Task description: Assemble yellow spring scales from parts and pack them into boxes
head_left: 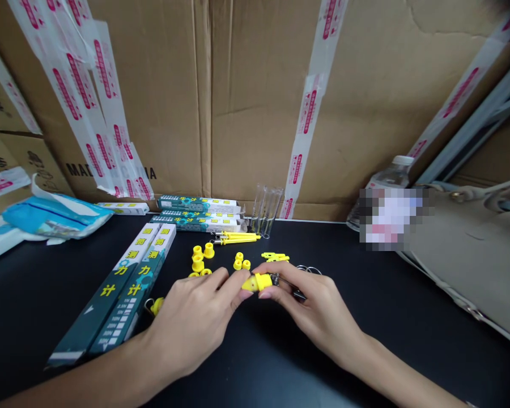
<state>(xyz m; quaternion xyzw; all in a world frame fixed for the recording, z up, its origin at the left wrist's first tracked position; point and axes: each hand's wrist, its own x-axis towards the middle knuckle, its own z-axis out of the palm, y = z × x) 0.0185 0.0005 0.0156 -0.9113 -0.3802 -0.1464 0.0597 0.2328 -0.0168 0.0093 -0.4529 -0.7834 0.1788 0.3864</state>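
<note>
My left hand (195, 311) and my right hand (317, 297) meet over the black table. Between their fingertips is a yellow plastic cap (262, 281) with a tapered yellow end toward the left. The left fingers and thumb pinch that tapered end. At the cap's right side a dark coiled spring (275, 279) shows, and my right thumb and fingers close around this side. Part of the spring is hidden by the right fingers. Just beyond the hands lie small yellow caps (238, 264) and flat yellow pieces (275, 257). Metal rings (308, 269) lie behind my right hand.
Long spring-scale boxes (131, 277) lie at left, with more boxes (199, 214) at the back. Clear tubes (266, 209) stand by the cardboard. Larger yellow caps (198, 262) and yellow rods (238, 238) lie mid-table. A bottle (399, 170) and a beige bag (471, 260) are at right.
</note>
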